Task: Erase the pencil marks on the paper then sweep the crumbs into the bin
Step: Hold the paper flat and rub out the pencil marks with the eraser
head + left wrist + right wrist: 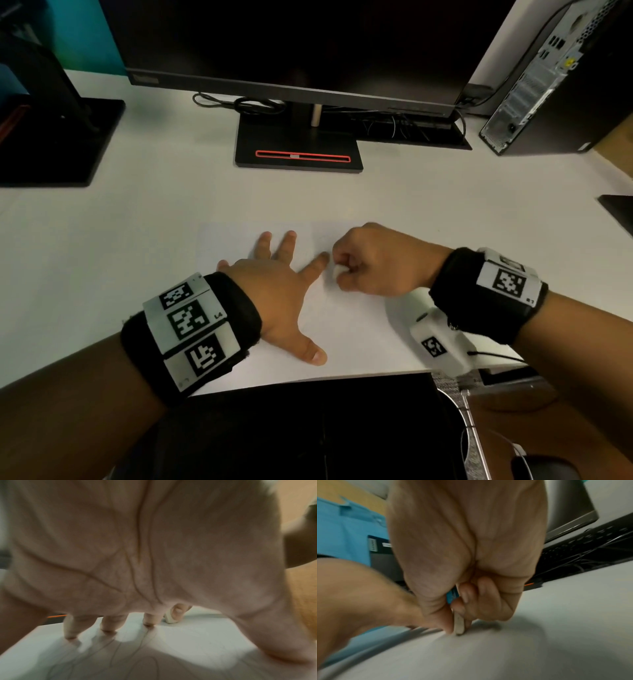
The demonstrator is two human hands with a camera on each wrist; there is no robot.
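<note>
A white sheet of paper (239, 246) lies on the white desk, with faint pencil lines (145, 639) showing in the left wrist view. My left hand (274, 274) lies flat on the sheet with its fingers spread, pressing it down. My right hand (363, 263) pinches a white eraser (337, 271) just right of my left index finger. The eraser's tip (459, 627) touches the paper, and a blue sleeve shows higher up between the fingers. The same eraser (170, 618) appears beyond my left fingertips. No crumbs or bin can be made out.
A monitor on a black stand (298, 150) rises behind the paper, with cables beside it. A second monitor base (54, 140) sits at the far left, a computer tower (555, 85) at the far right. A dark object (620, 212) lies at the right edge. The desk's near edge (308, 378) is below my hands.
</note>
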